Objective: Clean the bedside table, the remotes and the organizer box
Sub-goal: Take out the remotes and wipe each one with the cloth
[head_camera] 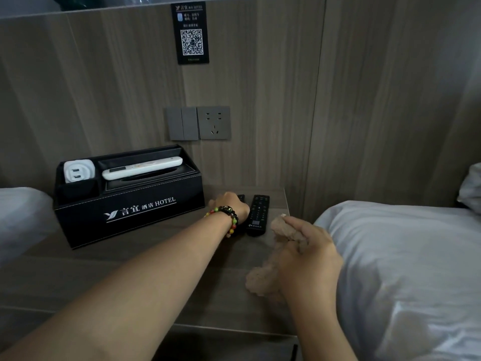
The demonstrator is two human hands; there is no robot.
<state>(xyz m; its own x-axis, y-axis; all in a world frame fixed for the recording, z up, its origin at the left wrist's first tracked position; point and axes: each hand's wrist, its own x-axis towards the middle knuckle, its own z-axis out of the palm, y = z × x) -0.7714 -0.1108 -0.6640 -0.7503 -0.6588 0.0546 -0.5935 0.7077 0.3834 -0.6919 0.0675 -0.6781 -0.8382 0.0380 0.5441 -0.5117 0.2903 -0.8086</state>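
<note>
Remotes (257,214): black, flat on table (156,277).

My black organizer box (130,212) stands on the grey bedside table (156,269), holding a white remote (141,168); two black remotes (257,214) lie beside it.

Black organizer box (130,212), white remote (141,168), seemingly tan cloth (270,272).

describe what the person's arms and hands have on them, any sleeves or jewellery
Both forearms are bare, with no sleeves in view. The left hand has a beaded bracelet around its wrist: mostly dark beads mixed with red, green, yellow and orange ones, apparently in more than one strand. The right hand shows no bracelet, watch or glove, and no rings are visible.
</note>
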